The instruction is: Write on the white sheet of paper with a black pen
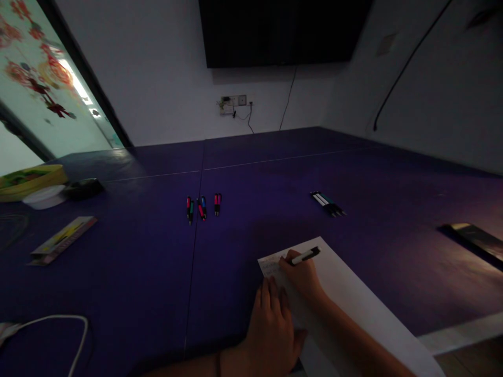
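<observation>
A white sheet of paper (346, 293) lies on the dark purple table (243, 173), with faint writing at its top left corner. My right hand (304, 277) is closed round a black and white pen (305, 256) whose tip rests on the paper near that corner. My left hand (271, 327) lies flat with fingers stretched out, pressing on the sheet's left edge.
Several pink and teal pens (202, 206) lie in small groups at mid-table. A bundle of dark pens (328, 203) lies to the right. A flat printed box (61, 240), a white lid (45, 197) and a yellow tray (27, 180) are at the left. A white cable (74, 335) runs near the front left edge.
</observation>
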Action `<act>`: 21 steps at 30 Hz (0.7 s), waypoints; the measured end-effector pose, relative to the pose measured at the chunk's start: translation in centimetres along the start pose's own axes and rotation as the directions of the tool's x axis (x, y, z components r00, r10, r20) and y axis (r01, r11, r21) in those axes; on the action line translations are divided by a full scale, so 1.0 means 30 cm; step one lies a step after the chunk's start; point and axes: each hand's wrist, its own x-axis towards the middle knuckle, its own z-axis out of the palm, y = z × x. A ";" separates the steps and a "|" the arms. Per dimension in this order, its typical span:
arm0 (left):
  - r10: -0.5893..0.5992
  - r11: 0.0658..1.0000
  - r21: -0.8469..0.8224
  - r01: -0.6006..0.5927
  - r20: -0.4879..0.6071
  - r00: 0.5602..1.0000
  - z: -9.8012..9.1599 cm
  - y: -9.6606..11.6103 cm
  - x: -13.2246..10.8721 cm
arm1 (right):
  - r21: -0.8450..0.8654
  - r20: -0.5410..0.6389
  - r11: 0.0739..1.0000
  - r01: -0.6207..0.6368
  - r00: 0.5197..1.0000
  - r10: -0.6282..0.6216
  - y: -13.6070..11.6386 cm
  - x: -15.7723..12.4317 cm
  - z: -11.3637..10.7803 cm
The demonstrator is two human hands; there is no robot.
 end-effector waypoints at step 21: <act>0.003 1.000 -0.013 -0.004 -0.054 0.999 0.026 -0.003 0.000 | 0.001 -0.013 1.000 -0.006 1.000 0.006 -0.008 -0.002 -0.001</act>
